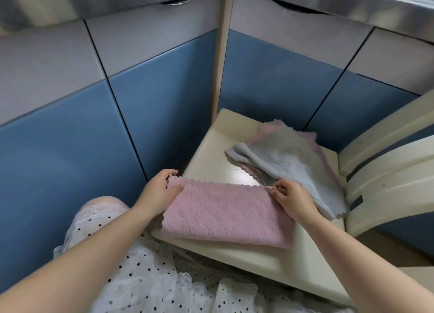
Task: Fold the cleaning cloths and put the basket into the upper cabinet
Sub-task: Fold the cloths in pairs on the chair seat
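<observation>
My left hand [162, 187] pinches pink cloth [225, 215] far-left corner; right hand [292, 199] pinches far-right corner. Grey cloth [288, 162] just beyond right fingers, on chair [211, 148].

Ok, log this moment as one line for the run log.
step: folding pink cloth | left hand: pinches corner | right hand: pinches corner | grey cloth: unfolded on chair seat | basket: unseen

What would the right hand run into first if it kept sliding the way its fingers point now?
The right hand points up-left along the pink cloth; past its corner, probably bare chair seat, then the blue cabinet door. Depth is unclear.
</observation>
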`<state>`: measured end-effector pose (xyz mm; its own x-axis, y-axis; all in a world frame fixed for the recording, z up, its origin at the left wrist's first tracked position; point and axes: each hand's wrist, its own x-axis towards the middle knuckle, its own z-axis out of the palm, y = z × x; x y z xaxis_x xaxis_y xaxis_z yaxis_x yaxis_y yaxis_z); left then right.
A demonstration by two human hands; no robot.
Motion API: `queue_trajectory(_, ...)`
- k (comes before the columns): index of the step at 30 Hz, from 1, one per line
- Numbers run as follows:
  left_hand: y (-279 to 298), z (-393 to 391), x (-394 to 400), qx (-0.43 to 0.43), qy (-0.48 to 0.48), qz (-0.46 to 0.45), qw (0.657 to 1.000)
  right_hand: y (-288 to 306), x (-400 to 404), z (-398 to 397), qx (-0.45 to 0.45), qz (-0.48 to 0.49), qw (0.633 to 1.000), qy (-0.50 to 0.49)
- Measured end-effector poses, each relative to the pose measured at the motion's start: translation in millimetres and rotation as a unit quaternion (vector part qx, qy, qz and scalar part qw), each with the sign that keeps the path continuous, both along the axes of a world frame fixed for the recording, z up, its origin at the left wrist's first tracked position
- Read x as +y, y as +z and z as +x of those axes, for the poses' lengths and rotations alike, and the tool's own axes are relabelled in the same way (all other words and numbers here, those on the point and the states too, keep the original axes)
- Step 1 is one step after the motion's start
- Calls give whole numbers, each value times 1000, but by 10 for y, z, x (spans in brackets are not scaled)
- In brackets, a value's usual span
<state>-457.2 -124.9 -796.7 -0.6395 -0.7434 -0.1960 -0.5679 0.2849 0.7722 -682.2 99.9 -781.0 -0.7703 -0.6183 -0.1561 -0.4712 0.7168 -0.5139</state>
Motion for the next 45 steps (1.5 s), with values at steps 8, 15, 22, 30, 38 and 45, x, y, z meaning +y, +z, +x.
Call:
queue_trajectory(8, -4, -24, -56, -15, 19, 60, 998, -40, -22, -35, -8, 5, 999, -31)
queue_trajectory(15, 271, 103, 333, -14, -34, -210, 977, 39, 26, 359, 182, -106, 977, 33)
queue_trajectory(22, 66, -258, 1034, -175, -237, -258, 920, -366, -301, 1068, 135, 109, 963, 206)
queue_trajectory(30, -212, -17, 825, -228, -236, -303, 895, -358, 141, 730, 147, 169, 955, 192)
queue_trajectory(38, -82, 44, 974, -121, -296, -356, 878, -193, 40, 618, 182, 113, 955, 206)
queue_trajectory(45, -242, 213, 1152, -91, -416, -391, 816, -69, -193, 619, 178, 138, 918, 326)
